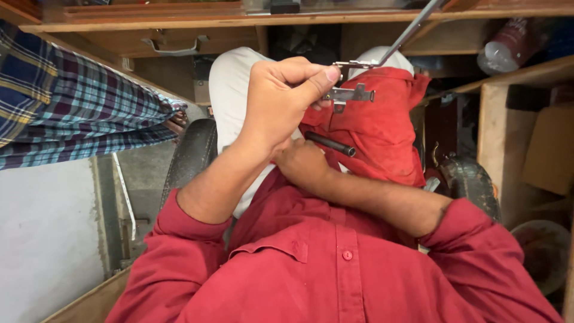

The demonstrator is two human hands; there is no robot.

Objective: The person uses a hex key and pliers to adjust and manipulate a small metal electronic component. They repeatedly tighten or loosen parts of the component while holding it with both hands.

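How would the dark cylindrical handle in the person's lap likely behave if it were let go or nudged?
The dark handle looks round and smooth, so it would probably roll. It lies on the red cloth, whose folds might check that. The right hand grips one end; it seems rigid, likely not floppy.

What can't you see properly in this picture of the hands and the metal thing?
- Head view: the long metal rod runs off the top edge, so its far end is cut off.
- The right hand is half hidden by the left hand; its grip on the dark tube cannot be told.
- The small metal piece is partly covered by the left thumb.
- The red cloth hides the lap beneath.
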